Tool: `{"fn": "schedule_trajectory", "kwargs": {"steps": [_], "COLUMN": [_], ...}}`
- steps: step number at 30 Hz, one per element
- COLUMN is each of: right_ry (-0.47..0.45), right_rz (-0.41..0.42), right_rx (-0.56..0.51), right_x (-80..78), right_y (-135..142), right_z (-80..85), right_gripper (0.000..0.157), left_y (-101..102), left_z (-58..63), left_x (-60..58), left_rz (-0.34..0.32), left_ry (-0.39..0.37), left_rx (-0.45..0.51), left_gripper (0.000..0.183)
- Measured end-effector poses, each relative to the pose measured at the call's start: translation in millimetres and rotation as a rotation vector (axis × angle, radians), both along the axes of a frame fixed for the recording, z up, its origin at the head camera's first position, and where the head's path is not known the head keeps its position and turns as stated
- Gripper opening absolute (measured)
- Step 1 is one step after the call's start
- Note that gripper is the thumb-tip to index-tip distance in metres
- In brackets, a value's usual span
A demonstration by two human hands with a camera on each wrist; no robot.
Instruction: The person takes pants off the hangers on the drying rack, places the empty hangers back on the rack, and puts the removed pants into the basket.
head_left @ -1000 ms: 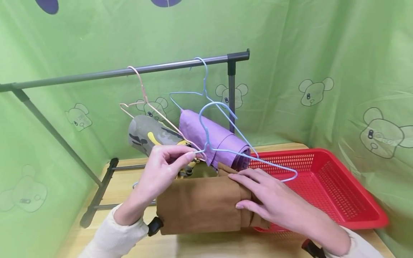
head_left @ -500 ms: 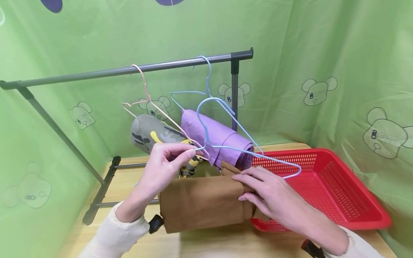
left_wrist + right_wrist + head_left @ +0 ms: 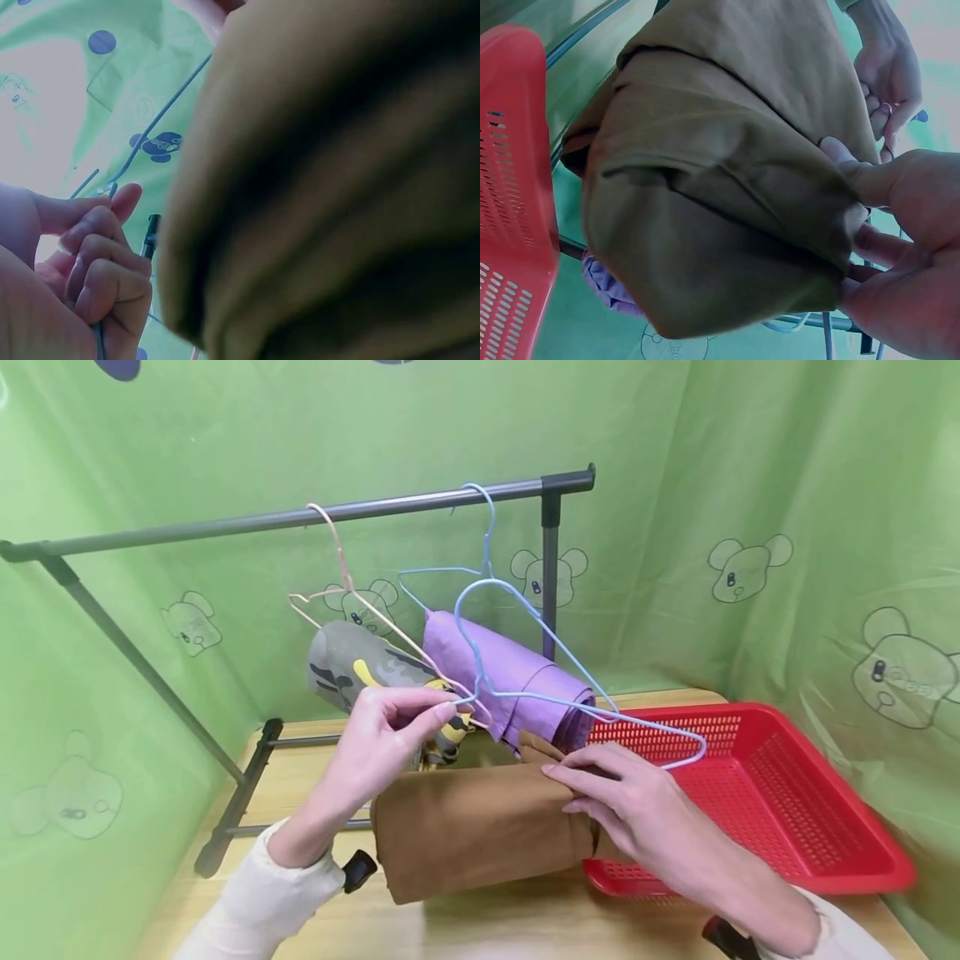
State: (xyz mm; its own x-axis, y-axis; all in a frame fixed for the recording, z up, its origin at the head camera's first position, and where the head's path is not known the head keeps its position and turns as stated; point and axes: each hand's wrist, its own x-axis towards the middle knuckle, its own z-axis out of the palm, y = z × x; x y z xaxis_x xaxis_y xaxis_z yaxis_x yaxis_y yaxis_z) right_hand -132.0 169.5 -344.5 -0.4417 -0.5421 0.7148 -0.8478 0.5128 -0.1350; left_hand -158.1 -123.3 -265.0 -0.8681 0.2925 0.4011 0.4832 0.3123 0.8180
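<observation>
My left hand (image 3: 378, 739) pinches a light blue wire hanger (image 3: 493, 582) between thumb and index finger, just at the base of its hook. A folded brown garment (image 3: 480, 831) hangs over the hanger's lower part, hiding its bottom bar. At the garment's upper right, my right hand (image 3: 645, 797) pinches the cloth between thumb and fingers. Seen from the right wrist, the brown garment (image 3: 727, 172) shows loose folds and a hollow end. In the left wrist view the left hand (image 3: 97, 262) has its other fingers curled below the pinch, and brown cloth fills the right half.
A dark metal rack (image 3: 225, 524) stands behind. On it hang a pink hanger (image 3: 386, 622) with a camouflage garment (image 3: 352, 660), and another blue hanger (image 3: 487, 539) with a purple garment (image 3: 498, 672). A red perforated basket (image 3: 825, 777) sits at right on the wooden table (image 3: 480, 935).
The brown garment's lower right part has risen and drawn in toward the right hand, so its lower edge slopes upward to the right. Both hands keep their hold; the view has shifted slightly.
</observation>
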Motion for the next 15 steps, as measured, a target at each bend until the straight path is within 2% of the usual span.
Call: {"fn": "schedule_trajectory", "kwargs": {"steps": [7,12,15], "right_ry": [0.009,0.055,0.113], "right_rz": [0.022,0.063,0.084], "right_rx": [-0.058,-0.11,-0.142], "right_x": [4.2,3.0,2.2], "right_y": [5.4,6.6,8.1], "right_z": [9.2,11.1,11.9], "right_gripper": [0.045,0.039,0.038], "left_y": [-8.5,-20.4,-25.8], "left_z": [2.3,3.9,4.4], "left_x": [0.2,3.0,4.0], "left_rz": [-0.033,-0.131,-0.191], "left_ry": [-0.023,-0.091,-0.106], "left_rx": [-0.054,-0.091,-0.107], "left_gripper": [0.016,0.022,0.023]}}
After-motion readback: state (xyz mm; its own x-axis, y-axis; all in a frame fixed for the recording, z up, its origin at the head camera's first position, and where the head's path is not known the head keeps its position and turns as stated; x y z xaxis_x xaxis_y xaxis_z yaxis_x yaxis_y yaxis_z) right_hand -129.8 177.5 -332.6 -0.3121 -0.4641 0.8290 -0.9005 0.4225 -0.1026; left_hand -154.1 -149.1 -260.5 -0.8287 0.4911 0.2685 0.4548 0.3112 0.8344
